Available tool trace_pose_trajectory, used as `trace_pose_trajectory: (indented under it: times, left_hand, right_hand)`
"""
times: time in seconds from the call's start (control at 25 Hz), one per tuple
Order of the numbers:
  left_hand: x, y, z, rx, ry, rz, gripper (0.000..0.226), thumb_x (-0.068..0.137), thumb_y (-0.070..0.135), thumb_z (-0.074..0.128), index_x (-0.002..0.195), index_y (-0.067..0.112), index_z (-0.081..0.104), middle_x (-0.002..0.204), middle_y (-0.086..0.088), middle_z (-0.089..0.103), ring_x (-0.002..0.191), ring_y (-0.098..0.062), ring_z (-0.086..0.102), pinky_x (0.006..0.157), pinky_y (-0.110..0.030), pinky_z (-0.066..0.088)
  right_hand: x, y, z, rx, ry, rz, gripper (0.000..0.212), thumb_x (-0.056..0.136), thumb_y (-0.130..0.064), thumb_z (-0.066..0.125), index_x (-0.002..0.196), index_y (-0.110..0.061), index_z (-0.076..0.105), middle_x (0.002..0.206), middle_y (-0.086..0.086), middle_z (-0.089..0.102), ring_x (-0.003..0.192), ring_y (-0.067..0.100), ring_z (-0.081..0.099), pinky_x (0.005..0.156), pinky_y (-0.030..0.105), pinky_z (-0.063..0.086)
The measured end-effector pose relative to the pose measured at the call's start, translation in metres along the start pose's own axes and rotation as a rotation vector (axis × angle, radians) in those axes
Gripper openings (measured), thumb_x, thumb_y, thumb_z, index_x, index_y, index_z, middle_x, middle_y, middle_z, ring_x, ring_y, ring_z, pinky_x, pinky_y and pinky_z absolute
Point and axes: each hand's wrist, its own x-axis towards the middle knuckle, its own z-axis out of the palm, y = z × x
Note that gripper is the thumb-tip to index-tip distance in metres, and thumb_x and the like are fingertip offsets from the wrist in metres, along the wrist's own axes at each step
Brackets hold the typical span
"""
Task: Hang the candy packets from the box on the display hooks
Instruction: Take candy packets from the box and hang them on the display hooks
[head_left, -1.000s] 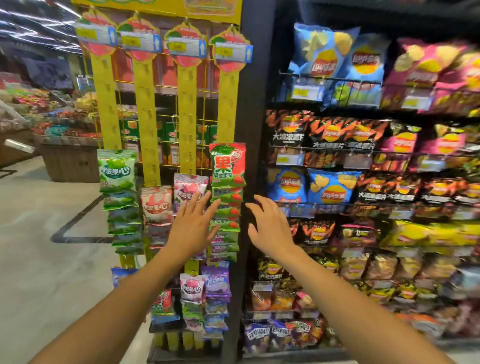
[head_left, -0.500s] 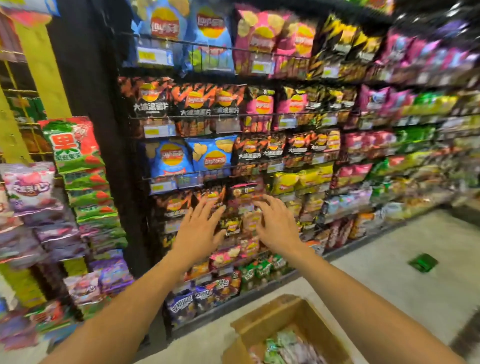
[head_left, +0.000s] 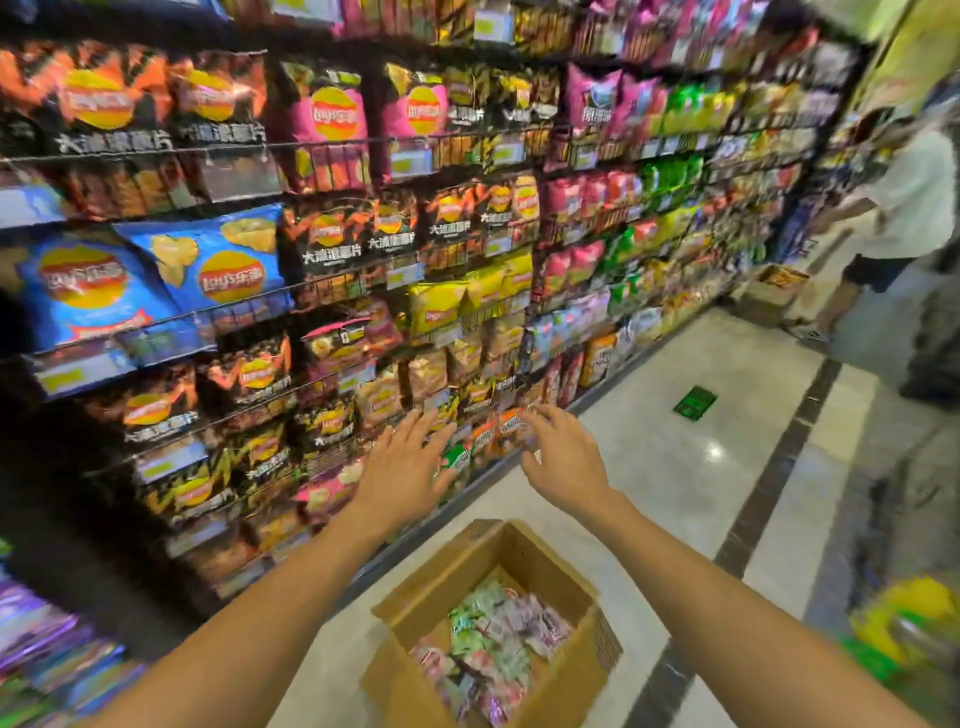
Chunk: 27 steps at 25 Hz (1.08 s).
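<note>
Holding left hand (head_left: 400, 467) and right hand (head_left: 563, 462) empty near the box (head_left: 540, 564) on the floor (head_left: 675, 467), fingers (head_left: 402, 436) spread loosely, you are likely preparing a pick; candy packets (head_left: 493, 639) are lying inside.

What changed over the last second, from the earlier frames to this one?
The view swung right, off the yellow hook display onto the chip shelves, and dipped, bringing the open box of candy packets into sight on the floor. Nothing was gripped or let go: left hand and right hand stay raised, fingers spread, empty.
</note>
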Motion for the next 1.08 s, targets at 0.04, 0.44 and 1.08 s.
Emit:
trace_pose_trajectory:
  times: [0.04,0.44,1.08]
  left_hand:
    - [0.009,-0.001,0.010,-0.023,-0.025,0.006,0.069,0.105,0.060,0.039,0.165,0.034,0.017,0.174,-0.003,0.011,0.161,-0.028,0.005,0.129,-0.054,0.014]
    - [0.093,-0.020,0.105,-0.066,-0.149,0.079,0.071,0.105,0.059,0.038,0.166,0.032,0.014,0.175,-0.002,0.006,0.161,-0.027,0.002,0.129,-0.053,0.010]
    - [0.049,-0.033,0.539,-0.173,-0.367,0.091,0.070,0.105,0.055,0.043,0.165,0.026,0.020,0.174,-0.006,0.012,0.160,-0.030,0.014,0.128,-0.049,0.020]
  right_hand:
    - [0.004,0.008,0.006,0.005,-0.021,0.021,0.054,0.098,-0.034,0.057,0.151,-0.029,0.047,0.159,0.002,0.041,0.147,0.024,0.037,0.117,0.048,0.039]
    - [0.058,0.072,0.103,0.072,-0.093,0.183,0.053,0.096,-0.039,0.058,0.147,-0.029,0.049,0.157,-0.001,0.044,0.145,0.023,0.040,0.119,0.047,0.036]
    - [0.004,0.201,0.520,0.076,-0.371,0.150,0.060,0.092,-0.047,0.050,0.145,-0.019,0.053,0.151,0.006,0.049,0.135,0.031,0.050,0.107,0.048,0.047]
